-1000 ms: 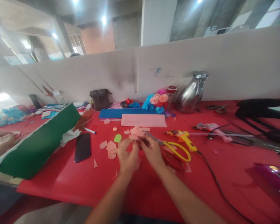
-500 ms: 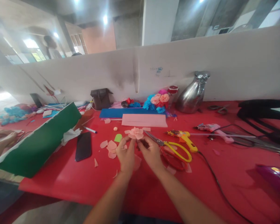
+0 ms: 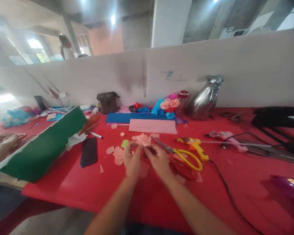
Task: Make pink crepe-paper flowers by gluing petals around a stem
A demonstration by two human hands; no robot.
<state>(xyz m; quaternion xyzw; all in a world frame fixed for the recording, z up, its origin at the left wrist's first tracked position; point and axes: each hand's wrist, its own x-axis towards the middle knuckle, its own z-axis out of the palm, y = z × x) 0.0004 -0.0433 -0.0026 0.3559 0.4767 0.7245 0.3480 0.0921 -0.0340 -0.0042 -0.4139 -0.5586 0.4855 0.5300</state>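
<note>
A pink paper flower is pinched between both my hands, a little above the red table. My left hand is closed on its left side, thumb and fingertips together. On the right side my right hand grips its base with the fingers bent. Cut pink paper petals lie to the left of my left hand, beside a light green piece. Scissors with yellow and red handles rest just right of my right hand. The underside of the flower is hidden by my fingers.
A yellow glue gun with a cord lies right of the scissors. A phone and a green divider board stand to the left, a co-worker's hand beyond. A steel jug, finished paper flowers and a pink strip are behind.
The view has shifted slightly, so things sit a bit further right. Both hands still hold the flower in nearly the same place. The co-worker's hand has moved a little.
</note>
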